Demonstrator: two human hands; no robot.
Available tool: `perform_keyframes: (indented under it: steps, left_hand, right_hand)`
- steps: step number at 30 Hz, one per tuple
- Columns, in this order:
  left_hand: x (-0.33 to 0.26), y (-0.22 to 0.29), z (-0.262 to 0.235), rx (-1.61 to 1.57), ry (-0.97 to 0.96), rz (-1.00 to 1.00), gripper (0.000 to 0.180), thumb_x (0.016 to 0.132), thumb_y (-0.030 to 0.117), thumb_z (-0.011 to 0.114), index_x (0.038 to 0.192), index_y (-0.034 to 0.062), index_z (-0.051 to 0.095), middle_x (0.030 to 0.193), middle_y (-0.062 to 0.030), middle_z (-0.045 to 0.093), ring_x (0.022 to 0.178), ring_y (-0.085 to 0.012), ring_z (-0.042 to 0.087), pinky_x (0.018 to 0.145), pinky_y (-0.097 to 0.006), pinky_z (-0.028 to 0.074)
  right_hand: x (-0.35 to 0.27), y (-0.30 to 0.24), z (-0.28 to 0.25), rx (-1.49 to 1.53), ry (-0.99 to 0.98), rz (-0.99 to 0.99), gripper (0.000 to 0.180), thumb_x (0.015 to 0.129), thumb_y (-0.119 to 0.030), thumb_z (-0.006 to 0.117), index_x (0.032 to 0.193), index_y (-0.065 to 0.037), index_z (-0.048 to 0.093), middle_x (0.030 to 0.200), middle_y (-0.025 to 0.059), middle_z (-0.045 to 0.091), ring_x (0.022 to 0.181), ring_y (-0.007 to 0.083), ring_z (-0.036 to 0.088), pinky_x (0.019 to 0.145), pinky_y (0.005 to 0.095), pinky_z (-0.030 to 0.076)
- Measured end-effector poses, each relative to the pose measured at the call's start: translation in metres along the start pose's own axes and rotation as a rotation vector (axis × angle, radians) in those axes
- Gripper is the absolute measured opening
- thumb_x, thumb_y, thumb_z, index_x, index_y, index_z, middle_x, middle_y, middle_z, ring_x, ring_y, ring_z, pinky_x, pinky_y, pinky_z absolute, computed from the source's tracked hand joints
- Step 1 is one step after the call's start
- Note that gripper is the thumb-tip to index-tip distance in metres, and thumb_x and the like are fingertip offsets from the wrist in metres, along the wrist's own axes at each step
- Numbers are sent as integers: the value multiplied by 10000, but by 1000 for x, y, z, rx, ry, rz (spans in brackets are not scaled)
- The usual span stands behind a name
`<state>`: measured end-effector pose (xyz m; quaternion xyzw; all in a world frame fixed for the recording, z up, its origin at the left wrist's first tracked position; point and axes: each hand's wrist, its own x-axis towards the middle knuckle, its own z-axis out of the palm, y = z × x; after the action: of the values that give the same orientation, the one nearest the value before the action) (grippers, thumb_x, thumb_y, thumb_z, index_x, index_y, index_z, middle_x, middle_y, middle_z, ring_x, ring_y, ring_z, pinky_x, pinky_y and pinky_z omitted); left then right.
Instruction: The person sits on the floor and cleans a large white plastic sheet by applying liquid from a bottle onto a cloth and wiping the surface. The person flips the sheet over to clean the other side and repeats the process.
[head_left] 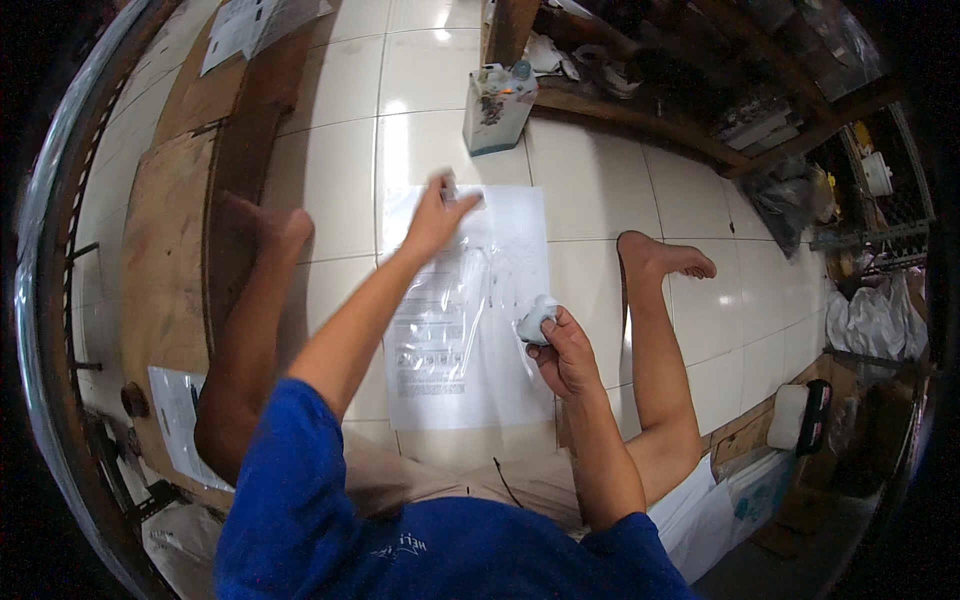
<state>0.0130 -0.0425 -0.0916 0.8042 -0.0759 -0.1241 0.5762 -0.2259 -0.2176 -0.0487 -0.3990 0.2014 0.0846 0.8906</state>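
Blue cloth shirt (430,550), glossy printed sheet (455,320) on smooth tiles (430,145), right fingers (568,335) clamped on a rounded pale lump (538,320), left fingers (436,192) too blurred to tell their grip.

Sheet (425,408): white paper, smooth; glossy streaks down the middle, wet or filmed, cannot tell which.
Pale lump (540,312) in right hand (567,360): whitish, slight sheen; material unclear.
Floor (335,190): hard smooth tiles, glossy, bright glare spots.
Jug (490,125): translucent plastic, smooth, dark smudges on its side.
Bench (165,250): wood-like boards, matt, scuffed and stained.
Shelf frame (640,125): dark wood, dull, rough-looking.
Bag (875,318): thin whitish plastic, crumpled, shiny on the folds.
Shirt (480,560): blue cloth, matt.
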Motion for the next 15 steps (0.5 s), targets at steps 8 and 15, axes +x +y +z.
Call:
perform_keyframes:
  steps: [8, 15]
  left_hand:
    - [165, 20, 0, -82, -21, 224, 762, 805, 324, 753, 1410, 15, 407, 1378, -233, 494, 1253, -328, 515, 1013, -392, 430]
    - [74, 54, -31, 221, 42, 628, 620, 859, 219, 695, 1388, 16, 444, 1188, -191, 567, 1076, -315, 557, 945, -386, 446]
  right_hand:
    - [19, -32, -19, 6, 196, -45, 171, 974, -102, 539, 1137, -54, 522, 1076, 82, 632, 1044, 245, 654, 834, 332, 555]
    - [19, -27, -20, -41, 328, -124, 253, 956, -47, 553, 1202, -41, 495, 1079, 83, 615, 986, 208, 650, 859, 349, 560]
